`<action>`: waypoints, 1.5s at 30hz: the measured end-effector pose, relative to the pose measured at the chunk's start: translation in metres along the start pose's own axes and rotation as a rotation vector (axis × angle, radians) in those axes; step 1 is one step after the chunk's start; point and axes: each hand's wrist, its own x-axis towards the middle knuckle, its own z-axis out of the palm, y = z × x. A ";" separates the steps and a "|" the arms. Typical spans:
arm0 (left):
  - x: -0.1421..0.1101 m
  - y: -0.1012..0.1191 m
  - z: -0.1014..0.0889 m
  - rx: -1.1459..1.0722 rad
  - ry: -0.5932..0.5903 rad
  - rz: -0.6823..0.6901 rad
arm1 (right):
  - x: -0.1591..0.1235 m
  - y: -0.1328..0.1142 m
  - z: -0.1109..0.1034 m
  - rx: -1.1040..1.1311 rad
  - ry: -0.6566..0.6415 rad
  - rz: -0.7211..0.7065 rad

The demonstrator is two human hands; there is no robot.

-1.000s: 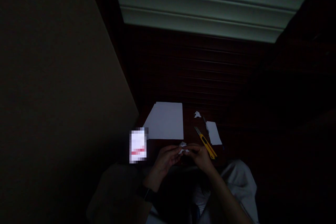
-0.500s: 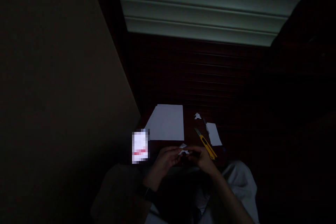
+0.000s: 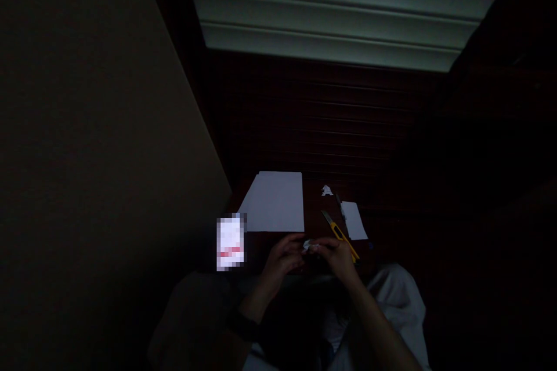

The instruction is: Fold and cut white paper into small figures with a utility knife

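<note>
The folded paper (image 3: 308,245), small and white, is at the near side of the table (image 3: 312,215), between the two hands. The right hand (image 3: 338,256) has it pinched between thumb and fingertips, the other fingers curled. The left hand (image 3: 281,258) is partly open just to the left, its fingers spread loosely towards the paper; whether a fingertip touches it I cannot tell. The step in hand looks like turning or adjusting the small piece in the fingers, though the creases are too dim to follow. Handling it from here seems to call for a light pinch, with the left fingers steadying the free edge so that the folds are not crushed. Just beyond the right hand lies the cutter (image 3: 339,233), yellow, pointing far and left, its blade end towards a second folded piece (image 3: 327,191) at the far side. Right of the cutter is a white slip (image 3: 354,221) with a dark pen (image 3: 340,206) along its left edge. White sheets (image 3: 276,203) lie far left. Near left, a bright panel (image 3: 230,242) shows a red band, but it is pixelated; no brand, label or writing can be read anywhere.
</note>
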 end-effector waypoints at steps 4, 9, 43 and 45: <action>0.005 -0.007 0.001 0.201 0.010 0.161 | 0.001 0.004 0.002 0.004 0.029 0.016; 0.011 -0.020 0.001 0.414 0.137 0.260 | 0.000 0.008 0.004 0.011 0.059 0.016; 0.008 -0.010 -0.002 0.534 0.185 0.348 | -0.003 -0.006 0.000 0.105 -0.041 0.022; 0.008 -0.008 -0.002 0.563 0.173 0.367 | -0.002 -0.005 -0.001 0.090 -0.032 -0.004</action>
